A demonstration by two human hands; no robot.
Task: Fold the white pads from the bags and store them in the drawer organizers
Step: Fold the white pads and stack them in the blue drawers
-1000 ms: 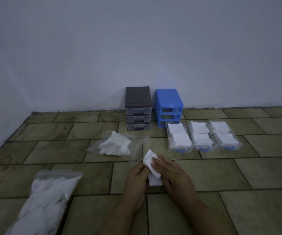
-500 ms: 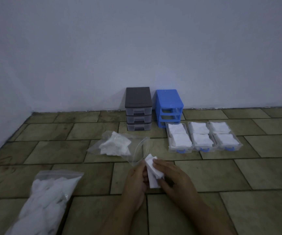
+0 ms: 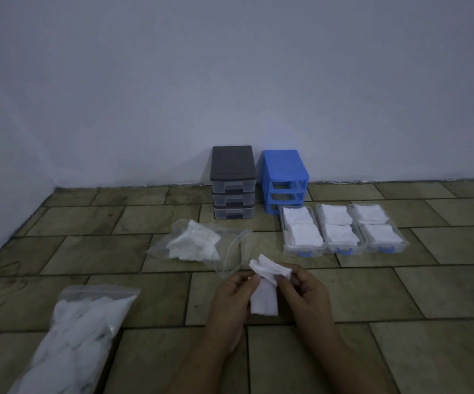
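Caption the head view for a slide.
Both hands, left hand and right hand, fold a white pad beside filled drawers.

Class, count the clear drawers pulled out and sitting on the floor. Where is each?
3, side by side in front of the blue cabinet: left drawer, middle drawer, right drawer. None look hidden.

A floor of olive-brown rectangular tiles (image 3: 400,294) fills the lower half of the view, with dark grout lines and darker smudges, perhaps stains, toward the left edge. Behind it rises a plain pale wall (image 3: 230,81), meeting a second wall at the left corner.
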